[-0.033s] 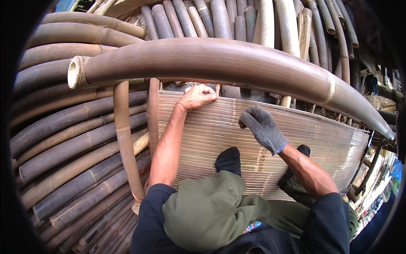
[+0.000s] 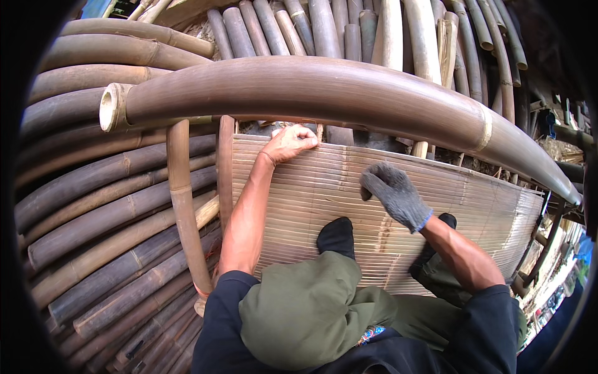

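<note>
A panel of thin split-bamboo slats (image 2: pixel 299 199) lies in front of me, under my feet. My left hand (image 2: pixel 291 143) is bare and rests on the panel's far edge, thumb and fingers pinched together at the border; what they pinch is too small to tell. My right hand (image 2: pixel 395 194), in a grey knit glove, is raised over the middle of the slats with its fingers curled closed. Whatever may be inside that grip is hidden. Just beyond both hands, a thick brown bamboo pole (image 2: pixel 299 87) runs across, its cut end open at the left.
Stacked bamboo poles (image 2: pixel 99 224) fill the left side. An upright bamboo post (image 2: pixel 182 199) stands beside my left forearm. More cut bamboo lengths (image 2: pixel 324 31) lie at the back. My dark-socked foot (image 2: pixel 336 235) presses on the panel.
My gloved right hand has shifted slightly right and toward me, its fingers still curled. The left hand stays at the panel's far edge.
</note>
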The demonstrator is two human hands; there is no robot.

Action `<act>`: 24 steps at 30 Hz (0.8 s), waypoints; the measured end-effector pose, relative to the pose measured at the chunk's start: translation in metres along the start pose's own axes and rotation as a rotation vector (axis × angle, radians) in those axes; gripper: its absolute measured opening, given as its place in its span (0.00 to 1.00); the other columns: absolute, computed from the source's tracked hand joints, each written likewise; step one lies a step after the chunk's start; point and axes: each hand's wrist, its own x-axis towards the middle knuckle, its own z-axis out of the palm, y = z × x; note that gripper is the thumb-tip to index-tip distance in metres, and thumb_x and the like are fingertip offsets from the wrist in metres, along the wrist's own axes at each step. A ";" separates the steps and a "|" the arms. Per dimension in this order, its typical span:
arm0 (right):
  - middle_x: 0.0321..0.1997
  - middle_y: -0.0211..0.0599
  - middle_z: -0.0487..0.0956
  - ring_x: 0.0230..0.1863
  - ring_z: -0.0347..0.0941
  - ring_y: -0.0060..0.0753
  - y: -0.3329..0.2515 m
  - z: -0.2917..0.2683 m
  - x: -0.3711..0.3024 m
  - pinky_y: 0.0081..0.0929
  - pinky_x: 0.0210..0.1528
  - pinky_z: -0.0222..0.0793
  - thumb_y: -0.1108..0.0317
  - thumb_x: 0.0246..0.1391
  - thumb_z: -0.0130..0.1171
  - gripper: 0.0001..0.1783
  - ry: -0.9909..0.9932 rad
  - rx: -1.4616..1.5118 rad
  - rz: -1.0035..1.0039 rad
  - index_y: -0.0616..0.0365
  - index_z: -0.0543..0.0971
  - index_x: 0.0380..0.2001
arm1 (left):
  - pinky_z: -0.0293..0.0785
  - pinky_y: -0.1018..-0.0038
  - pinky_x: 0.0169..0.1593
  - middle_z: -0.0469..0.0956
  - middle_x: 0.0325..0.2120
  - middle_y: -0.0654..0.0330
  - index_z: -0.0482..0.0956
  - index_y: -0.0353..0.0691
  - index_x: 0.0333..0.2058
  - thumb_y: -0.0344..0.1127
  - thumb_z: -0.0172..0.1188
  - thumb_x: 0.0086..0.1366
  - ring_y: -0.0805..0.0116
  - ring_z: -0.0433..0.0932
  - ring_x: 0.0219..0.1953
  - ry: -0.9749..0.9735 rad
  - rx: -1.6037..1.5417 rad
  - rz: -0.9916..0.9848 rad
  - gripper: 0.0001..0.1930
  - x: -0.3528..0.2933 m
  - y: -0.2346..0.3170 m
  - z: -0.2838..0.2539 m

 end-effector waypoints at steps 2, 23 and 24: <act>0.30 0.40 0.76 0.37 0.75 0.35 0.005 -0.027 -0.022 0.33 0.45 0.71 0.62 0.60 0.58 0.16 0.009 -0.010 0.122 0.63 0.76 0.46 | 0.73 0.71 0.49 0.83 0.35 0.64 0.85 0.41 0.36 0.51 0.64 0.61 0.70 0.79 0.41 0.009 0.051 -0.001 0.17 0.000 0.007 0.001; 0.39 0.52 0.82 0.41 0.81 0.51 0.009 0.027 0.082 0.49 0.39 0.76 0.50 0.55 0.56 0.21 0.244 -0.945 -0.082 0.56 0.79 0.42 | 0.63 0.71 0.51 0.84 0.33 0.66 0.87 0.49 0.36 0.58 0.59 0.62 0.71 0.79 0.41 -0.021 0.052 -0.063 0.20 0.003 0.009 0.002; 0.39 0.52 0.82 0.42 0.80 0.51 0.006 0.029 0.089 0.48 0.42 0.76 0.50 0.54 0.56 0.22 0.226 -0.951 -0.080 0.55 0.80 0.42 | 0.59 0.69 0.54 0.85 0.33 0.66 0.87 0.54 0.36 0.62 0.56 0.62 0.69 0.79 0.43 -0.027 0.057 -0.060 0.21 0.002 0.003 0.001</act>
